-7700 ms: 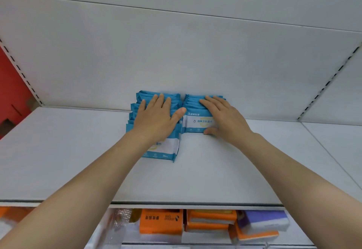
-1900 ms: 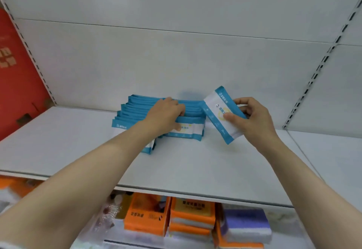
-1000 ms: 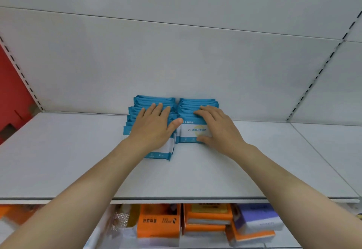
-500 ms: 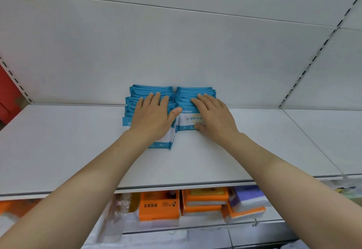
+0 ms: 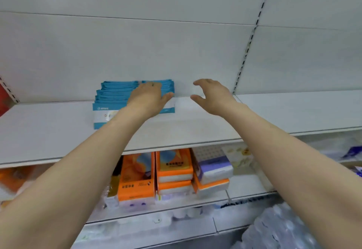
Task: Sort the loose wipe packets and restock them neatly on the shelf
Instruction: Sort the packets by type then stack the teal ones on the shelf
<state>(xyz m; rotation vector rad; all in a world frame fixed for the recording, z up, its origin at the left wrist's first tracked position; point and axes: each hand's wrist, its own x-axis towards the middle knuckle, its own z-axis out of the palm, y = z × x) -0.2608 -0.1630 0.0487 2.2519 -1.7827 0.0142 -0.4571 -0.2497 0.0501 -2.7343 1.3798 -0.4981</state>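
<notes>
wipe packets lie in two overlapped rows toward the back of the upper shelf, each packet shingled over the one behind it, blue edges facing front; this layout appears chosen so the printed faces show and the rows sit square against the back panel. the left hand rests flat on the right-hand row, fingers extended, thumb at the row's right edge, judged to be steadying the stack. the right hand hovers just beside the rows, clear of them, fingers loosely curved and parted, holding nothing. no loose packet is visible on the shelf. orange tissue packs and a purple pack occupy the shelf below. restocking is judged near complete; a nudge of the front packet could misalign the left row.
</notes>
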